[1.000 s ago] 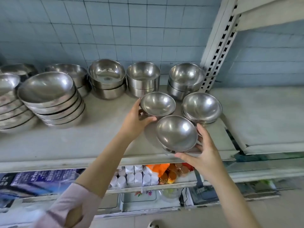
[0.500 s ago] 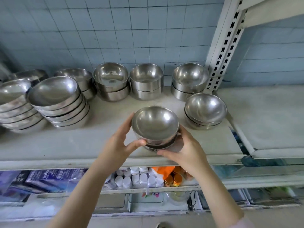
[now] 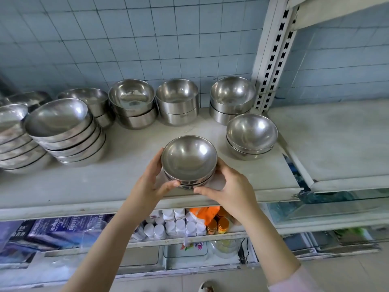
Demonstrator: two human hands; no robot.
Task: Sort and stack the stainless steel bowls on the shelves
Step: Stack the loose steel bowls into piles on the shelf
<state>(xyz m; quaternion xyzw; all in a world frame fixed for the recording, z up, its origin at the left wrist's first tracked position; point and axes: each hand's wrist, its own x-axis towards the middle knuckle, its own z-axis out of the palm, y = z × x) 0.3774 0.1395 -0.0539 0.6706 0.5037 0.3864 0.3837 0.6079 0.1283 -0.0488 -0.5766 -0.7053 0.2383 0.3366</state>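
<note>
Pale blue tiles are backing the white shelf, whose front edge is running just below the hands. Bare shelf is lying open between the tall stack of wide bowls on the left and the short stack of round bowls on the right. Three more bowl stacks are standing along the wall, beside the slotted upright. Near the front edge, both hands are cupping a small stack of nested bowls. The left hand is pressing its curled fingers and thumb against the left side; the right hand is wrapping the right side, thumb touching the bottom bowl. Whether the stack is resting on the shelf, I cannot tell.
</note>
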